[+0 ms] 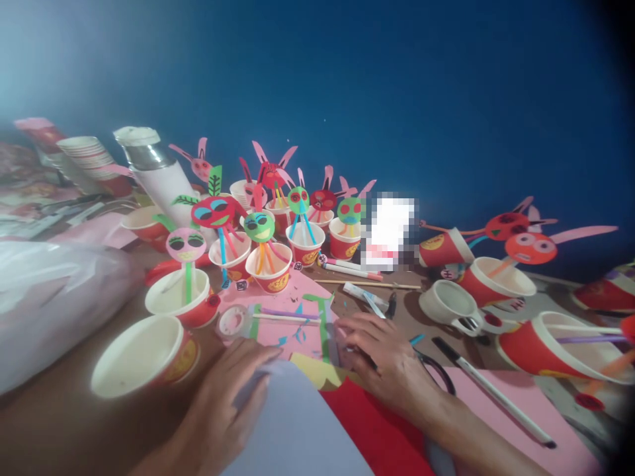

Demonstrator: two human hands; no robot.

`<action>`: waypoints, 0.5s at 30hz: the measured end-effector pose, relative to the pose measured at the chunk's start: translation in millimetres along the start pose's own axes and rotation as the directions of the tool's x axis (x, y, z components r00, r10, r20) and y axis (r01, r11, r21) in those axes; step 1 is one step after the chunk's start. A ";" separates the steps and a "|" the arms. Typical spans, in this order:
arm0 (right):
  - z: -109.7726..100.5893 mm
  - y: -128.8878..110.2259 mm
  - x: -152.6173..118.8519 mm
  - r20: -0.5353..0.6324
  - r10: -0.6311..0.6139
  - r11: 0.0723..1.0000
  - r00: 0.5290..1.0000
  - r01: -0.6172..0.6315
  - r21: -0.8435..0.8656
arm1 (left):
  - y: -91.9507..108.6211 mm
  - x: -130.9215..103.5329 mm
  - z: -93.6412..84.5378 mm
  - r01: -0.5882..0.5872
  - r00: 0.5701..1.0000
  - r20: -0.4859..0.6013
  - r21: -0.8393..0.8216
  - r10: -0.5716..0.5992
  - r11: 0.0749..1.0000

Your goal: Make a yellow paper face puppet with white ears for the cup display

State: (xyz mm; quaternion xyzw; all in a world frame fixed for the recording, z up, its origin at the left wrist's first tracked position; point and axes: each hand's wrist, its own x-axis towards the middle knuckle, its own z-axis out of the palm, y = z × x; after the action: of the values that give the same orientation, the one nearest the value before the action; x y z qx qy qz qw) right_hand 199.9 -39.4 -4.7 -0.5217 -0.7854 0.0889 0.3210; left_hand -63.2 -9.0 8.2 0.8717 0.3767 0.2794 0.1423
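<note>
My left hand [233, 380] is at the left edge of a pale lavender sheet of paper [297, 430], thumb over its face and fingers along the top edge, gripping it. My right hand [380, 354] rests with its fingers stretched and slightly bent, near the upper edges of a yellow sheet [315, 371] and a red sheet [377, 423]. Beyond both hands lies a pink sheet [275, 334] with green strips, a purple straw [290, 313] and blue scraps on it. A roll of clear tape [233, 322] lies near my left fingers. Black-handled scissors [441, 370] are partly hidden by my right hand.
Paper cups holding straw figures with paper faces [258, 226] stand along the back. At left are an empty paper cup [141, 357], a plastic bag [54, 311] and a flask [159, 178]. A white mug [449, 304] and a marker [496, 393] lie right. A blue wall [347, 86] rises behind.
</note>
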 end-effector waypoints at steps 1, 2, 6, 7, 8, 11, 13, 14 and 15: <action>-3.8 -2.8 3.0 0.038 0.036 0.998 0.999 -0.038 0.041 | -0.2 0.2 -1.8 0.007 1.000 -0.007 -0.031 -0.007 0.999; -8.9 -5.7 6.4 0.092 0.094 0.991 0.991 -0.102 0.086 | -0.6 0.6 -3.3 0.013 1.000 -0.016 -0.060 -0.014 0.998; -34.2 -15.3 18.2 0.348 0.373 0.833 0.860 -0.475 0.284 | -3.4 4.5 -5.1 0.032 0.999 -0.021 -0.111 -0.034 0.993; -39.3 -16.6 19.0 0.405 0.375 0.782 0.834 -0.519 0.344 | -4.1 5.5 -4.9 0.038 0.999 -0.024 -0.114 -0.041 0.993; -42.9 -17.6 18.8 0.456 0.343 0.744 0.821 -0.534 0.402 | -4.4 6.3 -5.1 0.041 0.999 -0.029 -0.118 -0.045 0.992; -44.7 -20.0 12.9 0.585 0.154 0.739 0.797 -0.486 0.467 | -1.3 5.1 -9.7 0.026 0.998 -0.053 -0.152 -0.034 0.988; -40.8 -22.1 8.3 0.638 0.077 0.813 0.766 -0.418 0.404 | 3.5 -1.7 -16.6 0.017 0.995 -0.090 -0.170 -0.032 0.985; -38.7 -23.0 6.8 0.662 0.055 0.846 0.748 -0.387 0.367 | 5.5 -7.8 -20.5 0.030 0.993 -0.111 -0.161 -0.049 0.986; -37.1 -23.6 6.0 0.684 0.041 0.870 0.728 -0.363 0.334 | 6.4 -15.7 -24.4 0.045 0.988 -0.141 -0.137 -0.065 0.990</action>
State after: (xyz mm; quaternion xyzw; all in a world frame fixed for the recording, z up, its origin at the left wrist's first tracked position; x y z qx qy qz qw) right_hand 202.6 -51.8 37.8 -0.4532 -0.7415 0.4793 0.1229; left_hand -82.8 -24.0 24.7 0.8268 0.3905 0.3627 0.1799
